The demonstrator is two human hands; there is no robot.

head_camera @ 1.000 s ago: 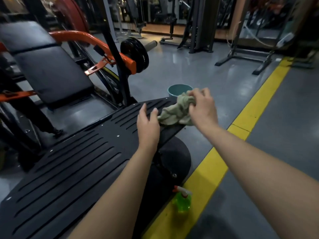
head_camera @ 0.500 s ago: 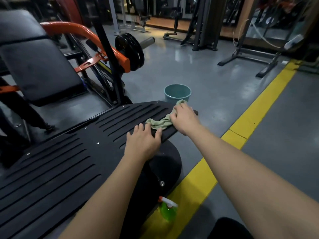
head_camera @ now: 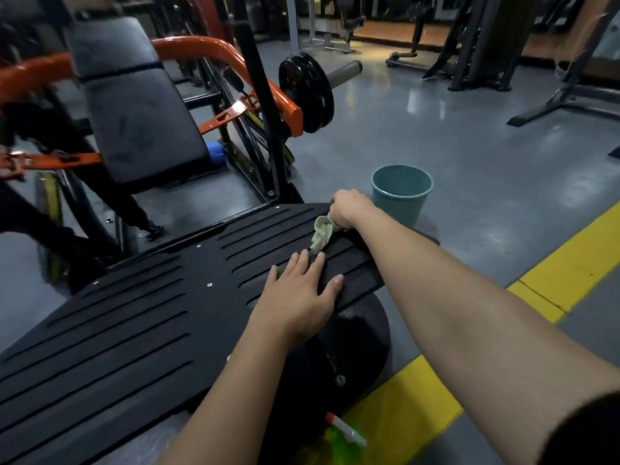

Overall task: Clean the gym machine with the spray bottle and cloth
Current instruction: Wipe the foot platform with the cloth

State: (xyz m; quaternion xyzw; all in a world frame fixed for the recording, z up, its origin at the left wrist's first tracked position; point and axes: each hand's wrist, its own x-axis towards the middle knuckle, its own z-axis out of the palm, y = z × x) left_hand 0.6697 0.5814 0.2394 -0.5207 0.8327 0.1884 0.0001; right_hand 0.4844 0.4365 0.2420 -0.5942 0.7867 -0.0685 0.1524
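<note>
Mostly hidden, cloth was bunched in right grip, fingers curled round it, at footplate far corner. Left grip lay flat on footplate, fingers straight. Bottle blurred on floor. Bucket contents unclear.

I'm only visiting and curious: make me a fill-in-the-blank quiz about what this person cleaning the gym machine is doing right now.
1. The right hand grips a pale green ____ on the black footplate.
2. The left hand rests flat on the footplate and holds ____.
3. The teal bucket stands on the ____ beyond the footplate.
4. The spray bottle by the yellow line holds ____ liquid.
Missing words: cloth, nothing, floor, green.
</note>
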